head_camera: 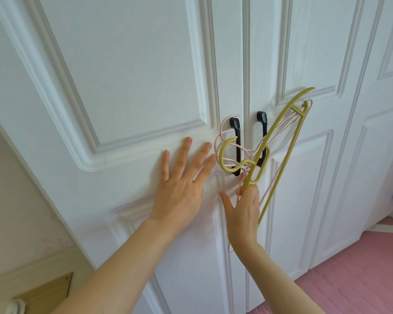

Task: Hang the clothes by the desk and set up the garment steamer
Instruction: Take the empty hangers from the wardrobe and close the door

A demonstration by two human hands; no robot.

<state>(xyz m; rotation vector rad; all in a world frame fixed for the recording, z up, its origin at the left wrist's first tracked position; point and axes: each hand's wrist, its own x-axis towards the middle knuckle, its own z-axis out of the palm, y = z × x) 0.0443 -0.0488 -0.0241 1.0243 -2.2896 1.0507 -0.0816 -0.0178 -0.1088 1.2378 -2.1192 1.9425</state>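
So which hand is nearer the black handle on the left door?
Right. The right hand grips the hangers just below the left door handle; the left hand lies flat on the door panel, further left.

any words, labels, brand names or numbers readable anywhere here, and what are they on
None: no text, label, brand or number can be read in this view.
White wardrobe doors: plain panels, no lettering.
Black door handles: no marking visible.
Green hanger and pink hangers, held by the right hand: no print visible.
Tan board at lower left: blank as far as can be seen.
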